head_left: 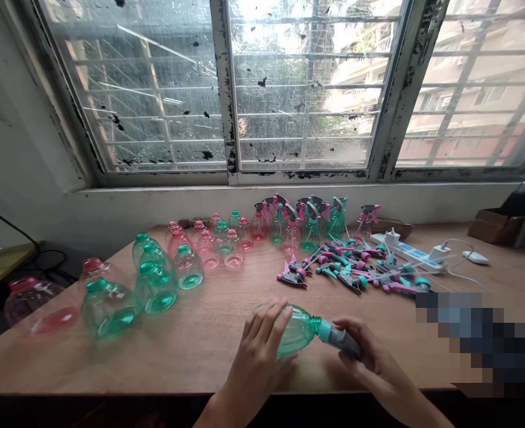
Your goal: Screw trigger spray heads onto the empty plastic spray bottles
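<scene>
A clear green spray bottle (299, 328) lies on its side above the front of the table, its neck pointing right. My left hand (266, 336) is wrapped over the bottle's body from the left. Fingers of my right hand (364, 355) close around the grey and teal trigger sprayer head (339, 339), whose teal collar sits at the bottle's neck. Whether the collar is fully threaded on, I cannot tell. Loose pink, teal and black sprayer heads (349, 261) lie in a pile beyond my hands.
Open-necked green bottles (155, 285) and pink bottles (44, 306) stand at the left of the wooden table (191, 362). Several bottles with sprayers (311, 229) stand at the back. A power strip (416, 257), a white mouse (475, 257) and a cardboard box (494, 224) are at right.
</scene>
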Available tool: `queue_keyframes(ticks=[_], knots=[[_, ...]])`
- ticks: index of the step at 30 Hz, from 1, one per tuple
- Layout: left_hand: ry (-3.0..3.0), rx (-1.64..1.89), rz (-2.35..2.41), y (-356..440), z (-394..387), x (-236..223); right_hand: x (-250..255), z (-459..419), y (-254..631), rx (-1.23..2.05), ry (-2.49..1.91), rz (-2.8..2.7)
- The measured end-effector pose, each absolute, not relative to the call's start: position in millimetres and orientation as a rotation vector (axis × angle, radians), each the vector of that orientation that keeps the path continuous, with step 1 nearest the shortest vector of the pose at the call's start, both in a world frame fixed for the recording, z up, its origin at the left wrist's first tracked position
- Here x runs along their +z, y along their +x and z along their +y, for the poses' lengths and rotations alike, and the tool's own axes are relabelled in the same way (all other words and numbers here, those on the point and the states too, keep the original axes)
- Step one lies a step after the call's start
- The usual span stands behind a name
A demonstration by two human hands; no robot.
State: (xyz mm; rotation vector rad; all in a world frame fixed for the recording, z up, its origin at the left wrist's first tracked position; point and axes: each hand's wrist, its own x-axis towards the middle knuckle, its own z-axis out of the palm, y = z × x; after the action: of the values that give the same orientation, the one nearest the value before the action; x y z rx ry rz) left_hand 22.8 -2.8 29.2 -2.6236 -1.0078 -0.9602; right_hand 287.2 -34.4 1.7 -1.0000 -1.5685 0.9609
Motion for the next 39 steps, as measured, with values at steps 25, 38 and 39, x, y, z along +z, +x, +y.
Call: queue_keyframes(ticks=[25, 38, 39], knots=[[-3.007, -2.251, -1.807, 15.5, -1.2, 21.6, 4.3, -11.9, 267.6, 1.429, -0.921, -1.134], [-3.020, -1.920, -1.704, 12.2, 1.7, 13.9, 3.2, -11.6, 269.4, 1.381, -0.951, -1.235], [-3.030, -1.926, -1.696, 12.0, 1.5, 12.6, 3.0, -11.8, 269.4, 1.368, -0.951, -1.251]])
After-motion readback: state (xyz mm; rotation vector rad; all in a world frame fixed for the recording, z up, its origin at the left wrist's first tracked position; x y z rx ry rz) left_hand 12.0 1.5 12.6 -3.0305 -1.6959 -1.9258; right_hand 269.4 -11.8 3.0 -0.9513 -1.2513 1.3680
